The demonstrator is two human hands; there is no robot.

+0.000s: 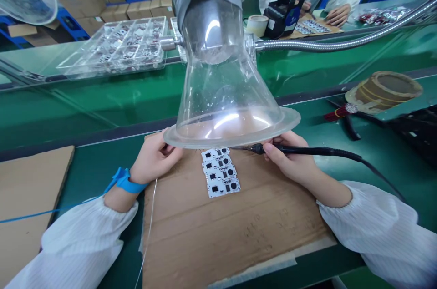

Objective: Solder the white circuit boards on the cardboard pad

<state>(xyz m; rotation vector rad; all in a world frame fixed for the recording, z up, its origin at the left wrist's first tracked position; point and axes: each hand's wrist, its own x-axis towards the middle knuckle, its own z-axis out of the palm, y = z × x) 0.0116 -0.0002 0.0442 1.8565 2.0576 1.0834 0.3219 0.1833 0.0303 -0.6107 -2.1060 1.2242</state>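
Note:
A white circuit board panel (221, 172) with black round and square parts lies on a brown cardboard sheet (239, 243). Right of it, my right hand (290, 157) grips a black soldering iron (307, 150), its thin tip pointing left at the panel's top edge. My left hand (157, 157), with a blue wrist strap (128, 182), is left of the panel, fingers curled and partly behind the funnel rim. A thin wire (150, 223) runs down from near this hand over the cardboard's left edge; whether the fingers hold it is hidden.
A clear funnel hood (225, 98) on a flexible metal arm (341, 45) hangs over the panel's far end. At right are a round taped container (384, 91) and pliers (350, 127). A parts tray (126, 45) sits on the far shelf. Another person's hand (337, 15) is across the bench.

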